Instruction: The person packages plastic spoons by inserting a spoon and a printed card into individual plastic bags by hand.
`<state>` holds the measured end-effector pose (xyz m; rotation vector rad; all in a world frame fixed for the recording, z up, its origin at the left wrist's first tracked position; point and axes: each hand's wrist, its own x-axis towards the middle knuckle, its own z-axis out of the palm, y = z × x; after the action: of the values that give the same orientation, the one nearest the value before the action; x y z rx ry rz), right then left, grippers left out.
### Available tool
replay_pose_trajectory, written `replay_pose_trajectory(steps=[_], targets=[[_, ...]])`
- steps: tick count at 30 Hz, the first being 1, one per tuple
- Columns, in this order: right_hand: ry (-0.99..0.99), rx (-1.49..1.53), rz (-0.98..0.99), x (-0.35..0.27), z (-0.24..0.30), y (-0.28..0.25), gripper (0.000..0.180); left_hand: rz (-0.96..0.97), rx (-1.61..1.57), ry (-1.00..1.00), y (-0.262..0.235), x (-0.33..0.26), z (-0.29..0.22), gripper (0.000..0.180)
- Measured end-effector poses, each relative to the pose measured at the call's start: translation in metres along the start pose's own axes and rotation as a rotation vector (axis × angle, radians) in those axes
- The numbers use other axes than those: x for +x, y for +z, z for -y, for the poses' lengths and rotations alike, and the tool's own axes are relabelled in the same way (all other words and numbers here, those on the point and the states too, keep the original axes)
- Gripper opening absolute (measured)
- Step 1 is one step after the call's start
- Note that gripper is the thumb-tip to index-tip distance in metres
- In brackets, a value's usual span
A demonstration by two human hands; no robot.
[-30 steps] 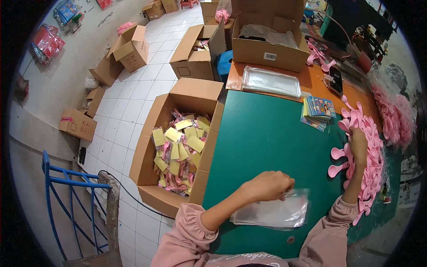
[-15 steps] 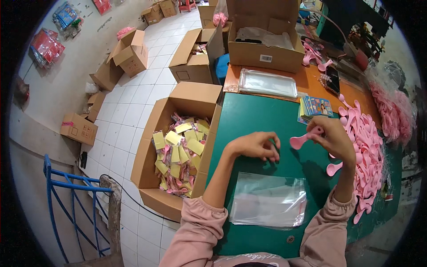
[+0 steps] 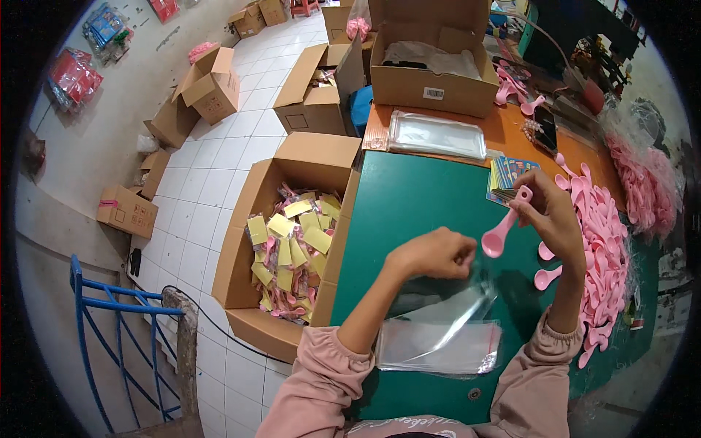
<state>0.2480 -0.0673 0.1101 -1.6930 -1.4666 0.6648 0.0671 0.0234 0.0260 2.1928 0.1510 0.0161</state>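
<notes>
Over the stack of clear plastic bags (image 3: pixel 437 350) on the green table, my left hand (image 3: pixel 436 254) is closed on the far edge of the top bag (image 3: pixel 467 303), which lifts and bends up from the pile. My right hand (image 3: pixel 551 217) pinches a pink spoon (image 3: pixel 499 232) by its handle, bowl hanging down toward my left hand. Just beyond the right hand lies a stack of printed cards (image 3: pixel 504 175), partly hidden by the fingers. A large heap of pink spoons (image 3: pixel 600 248) spreads to the right of that hand.
Left of the table stands an open carton (image 3: pixel 244 255) filled with small bags holding yellow cards and pink spoons. More clear bags (image 3: pixel 438 136) lie at the far edge, below an open box (image 3: pixel 434 91). A phone (image 3: pixel 545 130) rests far right; a blue metal frame (image 3: pixel 120 328) stands lower left.
My left hand has closed and pulled up the top bag's far edge. In my right hand the pink spoon has turned from nearly level to bowl-down.
</notes>
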Motion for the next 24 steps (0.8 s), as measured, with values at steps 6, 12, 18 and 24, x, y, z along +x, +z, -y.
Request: replay_pose_trajectory(steps=[6,12,18,24], targets=[[0.086,0.036,0.261,-0.002,0.003,0.010,0.025,-0.126,-0.609,-0.137,-0.011,-0.011,0.021,0.020],[0.062,-0.040,0.017,0.005,-0.009,0.012,0.017,-0.240,-0.854,-0.120,-0.016,-0.013,0.031,0.027],[-0.052,0.127,-0.403,0.011,-0.004,0.032,0.016,-0.434,-0.865,-0.149,-0.019,-0.015,0.030,0.031],[-0.094,0.110,-0.368,0.011,-0.002,0.041,0.018,-0.415,-0.915,-0.143,-0.020,-0.016,0.028,0.035]])
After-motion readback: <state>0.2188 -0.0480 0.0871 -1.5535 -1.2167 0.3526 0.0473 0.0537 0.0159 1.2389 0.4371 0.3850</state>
